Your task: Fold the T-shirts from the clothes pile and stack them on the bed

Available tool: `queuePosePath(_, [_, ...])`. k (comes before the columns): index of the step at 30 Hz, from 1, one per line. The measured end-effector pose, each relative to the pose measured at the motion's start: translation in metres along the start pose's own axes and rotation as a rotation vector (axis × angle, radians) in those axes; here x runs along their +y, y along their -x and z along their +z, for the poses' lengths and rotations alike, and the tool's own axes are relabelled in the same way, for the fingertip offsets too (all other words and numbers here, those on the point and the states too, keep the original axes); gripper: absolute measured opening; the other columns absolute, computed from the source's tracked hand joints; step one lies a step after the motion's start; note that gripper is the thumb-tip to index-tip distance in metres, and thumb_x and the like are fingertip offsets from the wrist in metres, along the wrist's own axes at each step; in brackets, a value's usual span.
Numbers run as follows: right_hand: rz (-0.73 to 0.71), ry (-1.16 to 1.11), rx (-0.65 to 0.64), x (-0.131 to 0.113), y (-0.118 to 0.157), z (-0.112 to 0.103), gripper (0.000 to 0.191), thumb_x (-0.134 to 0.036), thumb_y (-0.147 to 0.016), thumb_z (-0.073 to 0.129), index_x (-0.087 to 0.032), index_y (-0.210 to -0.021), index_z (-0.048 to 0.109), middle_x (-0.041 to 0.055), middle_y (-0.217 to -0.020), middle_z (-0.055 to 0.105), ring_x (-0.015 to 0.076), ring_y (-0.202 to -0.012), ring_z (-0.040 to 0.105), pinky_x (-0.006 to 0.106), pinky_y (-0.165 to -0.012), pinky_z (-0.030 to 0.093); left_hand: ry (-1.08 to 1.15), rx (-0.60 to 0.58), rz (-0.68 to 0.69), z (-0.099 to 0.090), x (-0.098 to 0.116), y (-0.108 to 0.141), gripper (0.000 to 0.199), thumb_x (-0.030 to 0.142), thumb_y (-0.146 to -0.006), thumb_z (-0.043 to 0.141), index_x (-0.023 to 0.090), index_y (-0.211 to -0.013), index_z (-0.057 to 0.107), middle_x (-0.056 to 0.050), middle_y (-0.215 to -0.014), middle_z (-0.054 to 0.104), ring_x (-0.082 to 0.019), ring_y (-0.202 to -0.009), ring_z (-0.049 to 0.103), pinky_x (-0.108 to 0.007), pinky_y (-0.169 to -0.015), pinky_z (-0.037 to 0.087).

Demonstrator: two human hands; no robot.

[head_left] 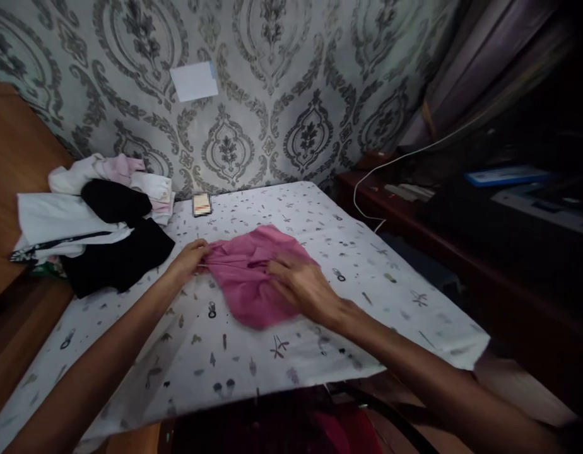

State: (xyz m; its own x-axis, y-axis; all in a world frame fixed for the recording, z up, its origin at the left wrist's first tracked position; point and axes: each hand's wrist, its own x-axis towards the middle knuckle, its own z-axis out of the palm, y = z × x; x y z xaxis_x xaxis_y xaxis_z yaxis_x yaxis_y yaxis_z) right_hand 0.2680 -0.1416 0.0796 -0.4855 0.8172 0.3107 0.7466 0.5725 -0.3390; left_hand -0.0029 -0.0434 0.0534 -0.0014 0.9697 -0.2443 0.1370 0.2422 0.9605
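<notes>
A piece of pink cloth [247, 299], perhaps a small garment, lies crumpled on the white printed sheet [291, 372] over the table. At its left end, my left hand [190, 260] pinches a gathered edge. My right hand [305, 287] is over the right half of the cloth, with its fingers bent down into a fold near the middle. Motion blurs those fingertips somewhat, and part of the cloth is hidden beneath that hand.
Black and white clothes [116, 236] are heaped at the left, against a wooden board [17, 145]. A small card-like item [202, 204] lies near the wall. Right of the table stands a dark red surface [390, 202] crossed by a white cable [362, 180].
</notes>
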Motion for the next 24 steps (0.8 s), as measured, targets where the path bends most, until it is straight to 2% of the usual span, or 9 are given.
queuePosePath(3, [-0.242,-0.141,-0.034,-0.043,0.039,-0.010,0.024,-0.017,-0.098,0.042,-0.019,-0.082,0.060,0.0055,-0.084,0.062,0.0156,-0.069,0.052,0.030,-0.058,0.041,0.156,0.106,-0.001,-0.020,0.004,-0.005,0.026,0.022,-0.061,0.073,0.020,-0.067,0.048,0.006,-0.058,0.052,-0.012,-0.050,0.054,-0.024,-0.050,0.049])
queuePosePath(6, [-0.495,-0.298,-0.290,-0.076,0.063,-0.006,0.017,-0.032,-0.099,0.054,-0.019,-0.099,0.064,0.0034,-0.090,0.066,0.0151,-0.080,0.058,0.029,-0.068,0.045,0.205,0.189,0.002,-0.037,0.002,-0.012,0.023,0.016,-0.065,0.072,0.019,-0.069,0.049,0.005,-0.058,0.055,-0.011,-0.049,0.056,-0.025,-0.051,0.052])
queuePosePath(8, [-0.506,-0.344,-0.396,-0.084,0.064,0.001,0.021,-0.037,-0.097,0.058,-0.019,-0.107,0.065,0.0030,-0.093,0.067,0.0147,-0.082,0.060,0.027,-0.071,0.046,0.217,0.212,-0.022,-0.043,-0.004,-0.011,0.022,0.011,-0.065,0.070,0.017,-0.071,0.051,0.004,-0.059,0.058,-0.011,-0.049,0.057,-0.025,-0.052,0.053])
queuePosePath(12, [-0.192,-0.264,-0.274,-0.076,0.032,0.019,0.024,-0.032,-0.100,0.049,-0.018,-0.112,0.064,0.0073,-0.101,0.067,0.0168,-0.082,0.061,0.028,-0.070,0.047,0.252,0.216,-0.044,-0.044,-0.023,0.002,0.022,0.004,-0.064,0.067,0.015,-0.079,0.056,0.000,-0.067,0.065,-0.012,-0.054,0.062,-0.026,-0.057,0.056])
queuePosePath(16, [0.126,-0.065,-0.167,-0.059,-0.021,0.049,0.042,-0.044,-0.097,0.053,-0.014,-0.126,0.055,0.0173,-0.120,0.062,0.0246,-0.087,0.063,0.035,-0.070,0.048,0.278,0.210,-0.050,-0.037,-0.035,0.012,0.019,0.003,-0.063,0.066,0.013,-0.078,0.061,-0.002,-0.068,0.067,-0.011,-0.054,0.062,-0.024,-0.057,0.055])
queuePosePath(18, [0.190,-0.081,-0.202,-0.047,-0.043,0.065,0.032,-0.043,-0.096,0.053,-0.015,-0.109,0.062,0.0140,-0.102,0.067,0.0242,-0.082,0.062,0.036,-0.069,0.048,0.273,0.208,-0.062,-0.034,-0.036,0.015,0.015,0.003,-0.063,0.066,0.012,-0.073,0.061,-0.003,-0.064,0.065,-0.012,-0.051,0.061,-0.025,-0.054,0.054])
queuePosePath(20, [0.234,-0.216,-0.185,-0.032,-0.058,0.073,0.026,-0.039,-0.095,0.054,-0.019,-0.081,0.062,0.0055,-0.075,0.063,0.0199,-0.070,0.057,0.034,-0.066,0.046,0.274,0.215,-0.054,-0.034,-0.033,0.017,0.013,0.004,-0.063,0.067,0.013,-0.072,0.062,-0.003,-0.062,0.064,-0.013,-0.049,0.059,-0.026,-0.052,0.053])
queuePosePath(22, [0.314,-0.477,-0.007,-0.009,-0.064,0.065,0.031,-0.037,-0.090,0.058,-0.021,-0.064,0.054,-0.0009,-0.058,0.053,0.0148,-0.060,0.049,0.030,-0.061,0.043,0.287,0.232,-0.017,-0.039,-0.023,0.017,0.015,0.006,-0.065,0.066,0.015,-0.076,0.063,0.000,-0.061,0.062,-0.012,-0.048,0.057,-0.025,-0.051,0.052])
queuePosePath(24, [0.428,-0.791,0.302,0.019,-0.062,0.041,0.029,-0.037,-0.084,0.063,-0.022,-0.062,0.051,-0.0046,-0.054,0.046,0.0112,-0.054,0.043,0.027,-0.056,0.038,0.311,0.260,0.067,-0.050,-0.006,0.012,0.017,0.006,-0.067,0.063,0.017,-0.080,0.063,0.004,-0.061,0.060,-0.010,-0.047,0.054,-0.022,-0.050,0.049])
